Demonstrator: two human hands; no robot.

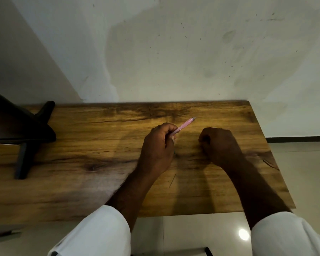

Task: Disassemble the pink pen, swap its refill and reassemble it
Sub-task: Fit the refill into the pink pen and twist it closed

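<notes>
Left hand (156, 145) grips the pink pen (183, 125), pointing to two o'clock, seemingly assembled. Right hand (218, 143), at three o'clock, is curled, contents indeterminable; task stage unconfirmed.

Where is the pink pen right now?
In the head view, the pink pen is gripped in the left hand over the middle of the wooden table, its free end slanting up-right, just left of the curled right hand.

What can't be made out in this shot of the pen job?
Head view:
- pink pen, near end: hidden inside left hand.
- right hand, whether it holds anything: curled fingers face away, in shadow.
- dark stand: cut off by left edge.
- thin line between forearms: too fine to identify.
</notes>
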